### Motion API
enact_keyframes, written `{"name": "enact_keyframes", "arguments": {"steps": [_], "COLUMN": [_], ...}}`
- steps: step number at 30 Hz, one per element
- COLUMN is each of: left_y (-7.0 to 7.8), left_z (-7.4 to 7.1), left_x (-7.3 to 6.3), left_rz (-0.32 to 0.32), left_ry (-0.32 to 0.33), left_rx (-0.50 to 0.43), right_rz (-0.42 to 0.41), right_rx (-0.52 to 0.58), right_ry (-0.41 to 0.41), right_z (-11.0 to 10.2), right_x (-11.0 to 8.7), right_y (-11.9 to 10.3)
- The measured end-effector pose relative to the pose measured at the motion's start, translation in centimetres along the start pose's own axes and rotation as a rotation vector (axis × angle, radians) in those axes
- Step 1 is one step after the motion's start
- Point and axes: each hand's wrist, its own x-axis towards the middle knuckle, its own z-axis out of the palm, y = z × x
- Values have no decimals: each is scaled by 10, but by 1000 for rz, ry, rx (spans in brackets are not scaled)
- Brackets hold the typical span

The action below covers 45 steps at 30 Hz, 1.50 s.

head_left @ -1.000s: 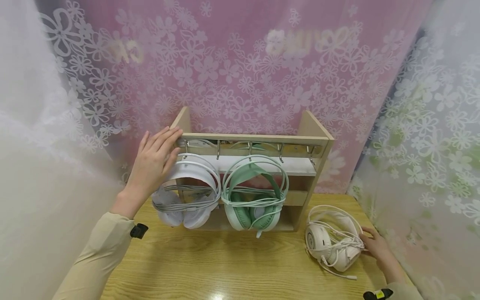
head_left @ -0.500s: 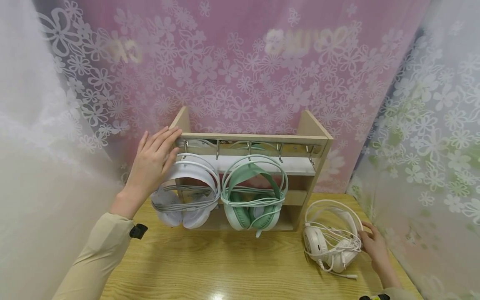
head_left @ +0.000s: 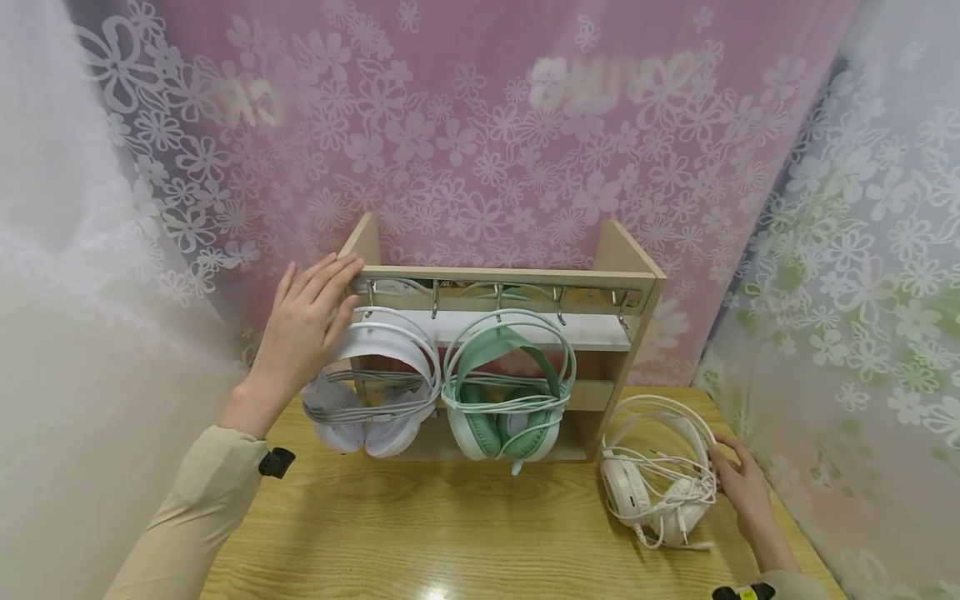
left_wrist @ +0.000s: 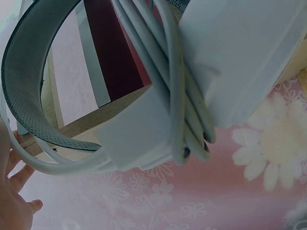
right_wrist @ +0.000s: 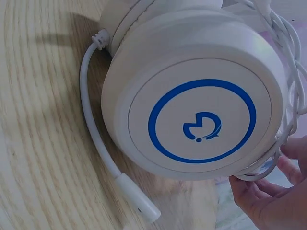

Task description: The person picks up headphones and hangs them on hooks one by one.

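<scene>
My left hand (head_left: 303,321) rests with its fingers nearly straight on the upper left corner of a wooden rack (head_left: 495,273). White headphones (head_left: 396,433) with a coiled grey cord hang below it, close to the wrist. Beside them hang green headphones (head_left: 465,435). On the table at right, my right hand (head_left: 748,496) grips the side of a cream-white headset (head_left: 628,492), whose cord is wound around it. The right wrist view shows its ear cup (right_wrist: 201,129) with a blue ring and its microphone boom (right_wrist: 139,199), fingers at the cup's edge and cord.
Bare hooks (head_left: 559,307) line the right part of the rack's rail. A white shelf (head_left: 596,331) lies behind the hooks. Flowered curtains (head_left: 495,125) enclose the back and sides. Wood-grain tabletop (head_left: 420,533) extends in front of the rack.
The right hand has shifted the cream-white headset slightly left and away from me, and its headband has tipped up. The left hand and the hanging headphones have stayed put.
</scene>
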Motion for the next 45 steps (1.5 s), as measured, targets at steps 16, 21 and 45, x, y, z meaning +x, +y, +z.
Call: {"name": "enact_keyframes", "arguments": {"steps": [16, 21, 45], "left_y": [0, 0, 0], "left_z": [0, 1, 1], "left_x": [-1, -1, 0], "left_rz": [-1, -1, -3], "left_ry": [2, 5, 7], "left_rx": [-15, -13, 1], "right_rz": [105, 112, 11], "right_rx": [-68, -96, 191], "right_ry": [-114, -137, -179], "right_z": [-7, -6, -2], "right_x": [7, 8, -12], "right_y": [-7, -11, -16]}}
